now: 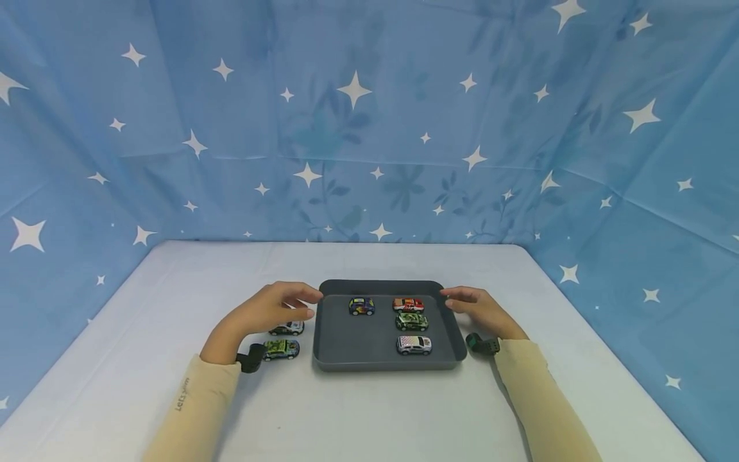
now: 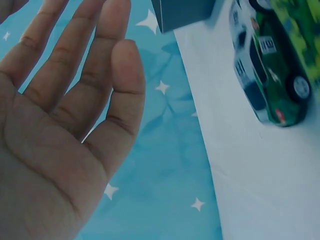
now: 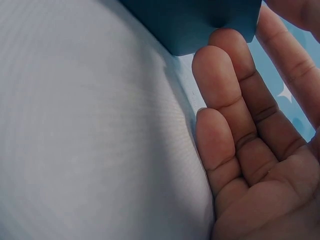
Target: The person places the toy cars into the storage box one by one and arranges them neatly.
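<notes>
A dark grey tray (image 1: 352, 340) holds several toy cars: a blue one (image 1: 362, 307) on the left, and on the right an orange-red one (image 1: 408, 305), a green camouflage one (image 1: 412, 321) and a silver one (image 1: 414, 345). By the tray's left rim, my left hand (image 1: 268, 308) hovers with loosely bent fingers; its palm (image 2: 45, 160) holds nothing. Below it on the table lie a white-and-green toy car (image 2: 270, 65) and a green patterned one (image 1: 281, 349). My right hand (image 1: 482, 311) has its fingertips (image 3: 215, 70) right at the tray's right wall (image 3: 200, 25), fingers relaxed.
A white cloth (image 1: 392, 417) covers the table. Behind and beside it hangs a blue curtain (image 1: 404, 115) with white stars. Black wrist cameras sit on both wrists, the left one (image 1: 251, 358) close to the green patterned car.
</notes>
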Motion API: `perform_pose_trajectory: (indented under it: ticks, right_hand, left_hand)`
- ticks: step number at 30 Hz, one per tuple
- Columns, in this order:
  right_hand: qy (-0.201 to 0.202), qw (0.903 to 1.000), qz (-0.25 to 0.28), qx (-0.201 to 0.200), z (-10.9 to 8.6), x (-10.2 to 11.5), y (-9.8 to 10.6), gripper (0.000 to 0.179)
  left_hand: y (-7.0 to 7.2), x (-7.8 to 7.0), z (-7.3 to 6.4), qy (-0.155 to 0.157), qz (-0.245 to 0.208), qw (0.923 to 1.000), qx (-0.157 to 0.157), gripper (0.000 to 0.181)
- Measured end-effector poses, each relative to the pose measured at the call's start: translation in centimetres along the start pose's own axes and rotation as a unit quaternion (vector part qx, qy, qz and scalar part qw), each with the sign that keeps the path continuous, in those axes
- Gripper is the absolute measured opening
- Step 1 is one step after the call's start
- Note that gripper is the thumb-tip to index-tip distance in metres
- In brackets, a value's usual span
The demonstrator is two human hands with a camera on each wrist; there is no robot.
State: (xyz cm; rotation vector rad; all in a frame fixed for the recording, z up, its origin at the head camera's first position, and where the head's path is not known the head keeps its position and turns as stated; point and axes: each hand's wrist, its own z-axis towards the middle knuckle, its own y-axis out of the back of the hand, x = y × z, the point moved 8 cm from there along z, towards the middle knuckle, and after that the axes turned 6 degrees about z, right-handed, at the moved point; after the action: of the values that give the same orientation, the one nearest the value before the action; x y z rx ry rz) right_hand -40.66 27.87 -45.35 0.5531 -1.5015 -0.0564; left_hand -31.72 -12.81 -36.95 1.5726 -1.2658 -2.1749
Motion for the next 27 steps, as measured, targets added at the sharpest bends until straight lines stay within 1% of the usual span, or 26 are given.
perform_pose_trajectory:
  ticks: [6, 10, 13, 15, 20, 22, 27]
  right_hand:
    - [0.005, 1.0000, 0.001, 0.002, -0.1, 0.2, -0.1, 0.049]
    - [0.005, 1.0000, -0.001, -0.001, -0.1, 0.3, -0.2, 0.049]
    - [0.005, 1.0000, -0.005, -0.003, -0.1, 0.2, -0.2, 0.049]
    - [0.004, 1.0000, -0.008, -0.003, 0.0, 0.2, -0.1, 0.049]
    - [0.005, 1.0000, -0.007, -0.002, 0.0, 0.1, -0.1, 0.050]
    - [0.008, 0.9999, -0.009, -0.001, -0.1, 0.2, -0.1, 0.050]
    - [0.014, 0.9999, -0.009, 0.001, -0.2, 0.4, -0.1, 0.050]
  left_hand:
    - [0.9, 1.8, -0.7, 0.020, -0.004, 0.9998, -0.001, 0.039]
    - [1.7, 2.9, -1.3, 0.030, -0.011, 0.9994, -0.012, 0.039]
    - [1.9, 3.6, -1.6, 0.034, -0.022, 0.9990, -0.018, 0.040]
    - [1.9, 4.1, -1.7, 0.040, -0.031, 0.9986, -0.018, 0.041]
    - [1.5, 5.2, -1.9, 0.048, -0.040, 0.9980, -0.007, 0.041]
    - [1.4, 5.5, -1.9, 0.055, -0.033, 0.9979, -0.004, 0.041]
    - [1.4, 6.3, -2.1, 0.089, -0.008, 0.9960, -0.001, 0.042]
